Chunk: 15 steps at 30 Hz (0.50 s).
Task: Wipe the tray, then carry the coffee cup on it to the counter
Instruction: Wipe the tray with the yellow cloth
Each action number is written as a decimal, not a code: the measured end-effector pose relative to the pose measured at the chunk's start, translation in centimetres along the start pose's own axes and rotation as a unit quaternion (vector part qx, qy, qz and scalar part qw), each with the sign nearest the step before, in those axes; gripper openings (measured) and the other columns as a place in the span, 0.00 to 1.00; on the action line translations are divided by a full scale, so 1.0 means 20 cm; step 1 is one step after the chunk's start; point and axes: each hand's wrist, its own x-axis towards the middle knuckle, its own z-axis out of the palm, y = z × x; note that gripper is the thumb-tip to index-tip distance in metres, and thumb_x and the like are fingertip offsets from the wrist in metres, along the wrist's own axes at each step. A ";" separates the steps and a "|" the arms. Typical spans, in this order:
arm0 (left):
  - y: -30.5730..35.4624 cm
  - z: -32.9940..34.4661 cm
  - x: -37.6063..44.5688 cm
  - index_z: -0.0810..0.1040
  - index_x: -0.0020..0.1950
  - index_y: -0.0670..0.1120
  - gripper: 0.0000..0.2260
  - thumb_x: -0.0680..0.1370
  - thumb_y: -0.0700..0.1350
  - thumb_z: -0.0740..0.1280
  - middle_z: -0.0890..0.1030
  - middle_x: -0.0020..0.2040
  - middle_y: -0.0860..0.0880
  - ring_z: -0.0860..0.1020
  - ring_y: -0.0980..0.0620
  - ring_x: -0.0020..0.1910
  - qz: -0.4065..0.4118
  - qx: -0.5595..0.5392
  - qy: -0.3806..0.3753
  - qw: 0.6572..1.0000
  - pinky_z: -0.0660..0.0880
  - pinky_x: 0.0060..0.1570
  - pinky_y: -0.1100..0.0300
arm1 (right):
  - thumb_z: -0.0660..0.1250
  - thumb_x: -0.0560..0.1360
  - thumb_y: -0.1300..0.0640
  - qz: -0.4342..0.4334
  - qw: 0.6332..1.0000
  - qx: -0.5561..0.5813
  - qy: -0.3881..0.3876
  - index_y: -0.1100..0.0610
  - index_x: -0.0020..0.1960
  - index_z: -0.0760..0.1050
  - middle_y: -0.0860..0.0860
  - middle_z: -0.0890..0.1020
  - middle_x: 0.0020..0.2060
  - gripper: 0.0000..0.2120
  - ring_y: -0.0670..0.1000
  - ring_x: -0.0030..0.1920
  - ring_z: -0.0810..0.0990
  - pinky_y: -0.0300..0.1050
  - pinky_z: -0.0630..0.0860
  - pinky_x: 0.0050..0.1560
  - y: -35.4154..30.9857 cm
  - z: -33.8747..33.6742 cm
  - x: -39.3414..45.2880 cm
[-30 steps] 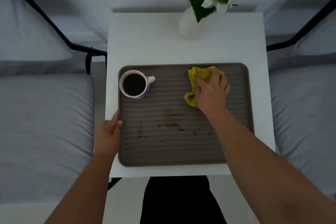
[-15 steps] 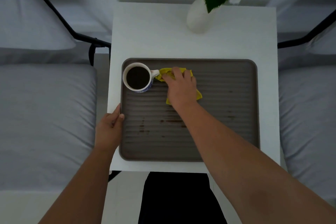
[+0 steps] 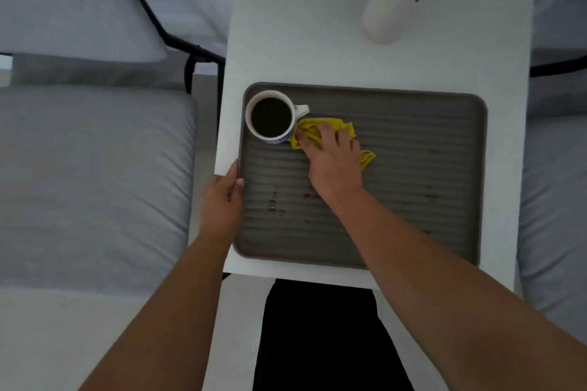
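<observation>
A grey-brown ribbed tray [image 3: 428, 136] lies on a small white table [image 3: 317, 51]. In the tray's far left corner stands a white cup [image 3: 271, 117] full of dark coffee, handle pointing right. My right hand [image 3: 333, 165] grips a bunched yellow cloth [image 3: 309, 128] and presses it onto the tray just right of the cup, the cloth touching the cup's base. My left hand [image 3: 220, 200] holds the tray's left rim with the thumb over the edge. Brown stains [image 3: 274, 206] dot the tray's near middle, partly hidden by my right forearm.
A white vase [image 3: 386, 14] with green leaves and white flowers stands at the table's far right. Grey cushioned chairs flank the table: one on the left [image 3: 95, 168] with a black metal frame [image 3: 190, 57], one on the right [image 3: 556, 184]. My dark-clothed legs are below the near table edge.
My right hand swept the cloth from the tray's far right across to the left, ending against the cup. My left hand kept its hold on the left rim.
</observation>
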 end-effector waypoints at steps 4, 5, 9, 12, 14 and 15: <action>0.02 0.01 -0.01 0.69 0.72 0.47 0.19 0.81 0.42 0.60 0.73 0.48 0.48 0.72 0.55 0.45 -0.016 -0.007 0.019 1.000 0.61 0.45 0.75 | 0.62 0.67 0.61 0.008 0.998 -0.002 0.060 0.47 0.61 0.77 0.59 0.77 0.58 0.24 0.65 0.49 0.75 0.56 0.73 0.46 0.15 0.03 -0.07; 0.02 0.02 -0.01 0.69 0.72 0.47 0.18 0.81 0.42 0.60 0.73 0.48 0.47 0.72 0.56 0.45 -0.018 -0.008 0.019 1.000 0.61 0.45 0.76 | 0.65 0.65 0.61 0.025 0.997 -0.001 0.075 0.47 0.61 0.77 0.59 0.77 0.58 0.25 0.64 0.49 0.74 0.56 0.73 0.46 0.21 0.03 -0.11; 0.02 0.02 -0.02 0.69 0.72 0.49 0.18 0.81 0.43 0.60 0.73 0.48 0.48 0.72 0.55 0.45 -0.023 -0.017 0.015 0.999 0.63 0.47 0.72 | 0.65 0.65 0.62 0.082 0.992 -0.004 0.101 0.49 0.60 0.78 0.60 0.78 0.56 0.25 0.65 0.47 0.75 0.56 0.73 0.45 0.28 0.04 -0.18; 0.01 0.02 -0.01 0.68 0.73 0.51 0.19 0.82 0.44 0.59 0.73 0.49 0.49 0.72 0.56 0.46 -0.029 -0.010 0.011 0.999 0.64 0.48 0.71 | 0.59 0.66 0.60 0.070 0.993 0.021 0.096 0.50 0.61 0.78 0.61 0.78 0.54 0.25 0.65 0.46 0.76 0.56 0.74 0.45 0.12 0.04 -0.19; 0.00 0.02 -0.01 0.68 0.73 0.50 0.19 0.82 0.44 0.59 0.73 0.48 0.48 0.72 0.56 0.46 -0.025 -0.006 0.010 1.000 0.62 0.47 0.73 | 0.60 0.66 0.60 0.029 0.997 0.030 0.067 0.49 0.62 0.77 0.60 0.78 0.55 0.25 0.63 0.47 0.76 0.54 0.74 0.46 -0.02 0.07 -0.22; 0.00 0.01 0.00 0.69 0.73 0.51 0.19 0.81 0.44 0.59 0.73 0.48 0.48 0.71 0.56 0.46 -0.023 -0.001 0.008 1.000 0.62 0.46 0.72 | 0.62 0.66 0.60 0.007 0.998 0.036 0.055 0.49 0.63 0.76 0.59 0.78 0.56 0.25 0.63 0.47 0.75 0.54 0.73 0.46 -0.09 0.08 -0.24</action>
